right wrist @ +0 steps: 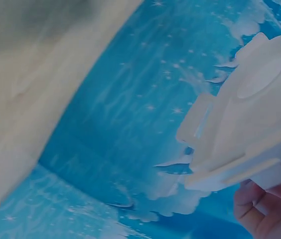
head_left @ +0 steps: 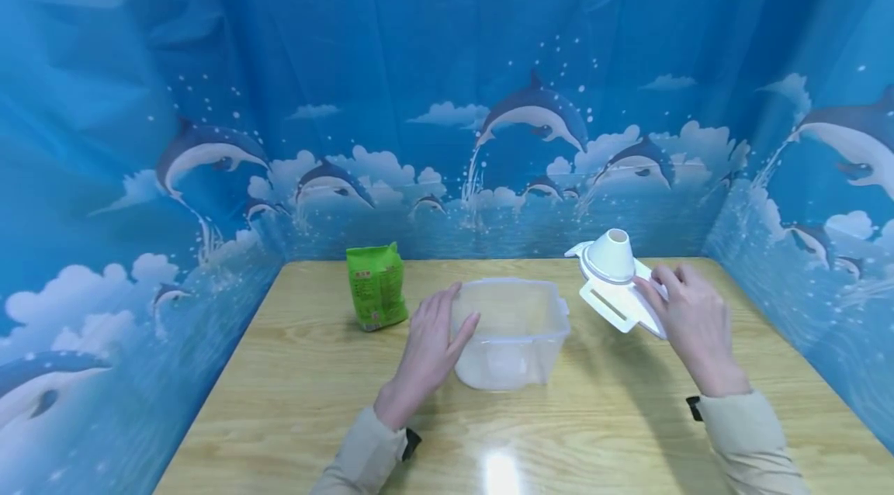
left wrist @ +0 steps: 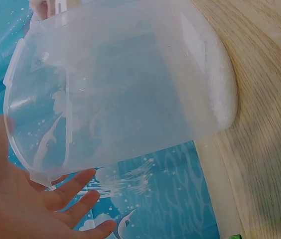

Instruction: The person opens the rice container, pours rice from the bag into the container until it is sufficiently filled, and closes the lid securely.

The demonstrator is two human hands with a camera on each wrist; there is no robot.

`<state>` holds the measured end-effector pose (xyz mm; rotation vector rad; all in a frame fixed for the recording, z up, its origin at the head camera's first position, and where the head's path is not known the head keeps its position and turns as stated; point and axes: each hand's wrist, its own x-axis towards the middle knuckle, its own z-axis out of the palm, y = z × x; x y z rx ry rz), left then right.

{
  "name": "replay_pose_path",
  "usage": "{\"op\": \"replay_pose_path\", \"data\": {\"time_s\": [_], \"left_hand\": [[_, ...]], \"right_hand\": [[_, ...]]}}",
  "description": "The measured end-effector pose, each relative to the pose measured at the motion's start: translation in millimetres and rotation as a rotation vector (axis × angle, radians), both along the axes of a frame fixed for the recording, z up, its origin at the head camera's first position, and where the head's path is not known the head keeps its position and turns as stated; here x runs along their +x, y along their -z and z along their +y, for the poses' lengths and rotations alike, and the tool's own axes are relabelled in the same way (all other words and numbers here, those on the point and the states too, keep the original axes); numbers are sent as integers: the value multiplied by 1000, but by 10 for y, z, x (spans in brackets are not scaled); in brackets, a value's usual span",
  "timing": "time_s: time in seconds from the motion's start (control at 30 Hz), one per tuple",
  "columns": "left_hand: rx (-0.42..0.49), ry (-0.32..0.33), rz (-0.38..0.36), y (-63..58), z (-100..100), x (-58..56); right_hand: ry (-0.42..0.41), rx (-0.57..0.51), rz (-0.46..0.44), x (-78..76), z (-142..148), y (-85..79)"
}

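A translucent plastic container [head_left: 513, 359] stands open-topped on the table, with a whitish layer low inside it [left wrist: 212, 74]. My left hand [head_left: 434, 340] rests against its left side near the rim, fingers extended and thumb by the front corner. To the right, my right hand [head_left: 691, 316] pinches a white lid [head_left: 621, 297] by its right edge, holding it tilted above the table. A cone-shaped spout [head_left: 611, 256] rises from that lid, and flap clips stick out at its sides. The lid's underside [right wrist: 260, 104] faces the right wrist camera.
A green printed bag [head_left: 377, 287] stands upright on the table, left of the container. The wooden table [head_left: 293, 402] is bordered at the back and both sides by a blue dolphin-print curtain [head_left: 419, 53].
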<state>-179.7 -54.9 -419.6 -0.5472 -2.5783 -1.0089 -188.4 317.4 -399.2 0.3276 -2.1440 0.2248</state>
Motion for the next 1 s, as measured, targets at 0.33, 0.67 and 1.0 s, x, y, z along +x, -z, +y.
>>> {"op": "replay_pose_path", "data": {"time_s": [0.33,0.67,1.0], "left_hand": [[2,8,-18,-3,-14,-1],[-2,11,-16,17,-13,3],[-2,15,-12,13,-21,2]], "right_hand": [[25,26,-16,-116,165,269],[76,79,-174,-170,242,478],[77,110,-193,-188,258,542]]}}
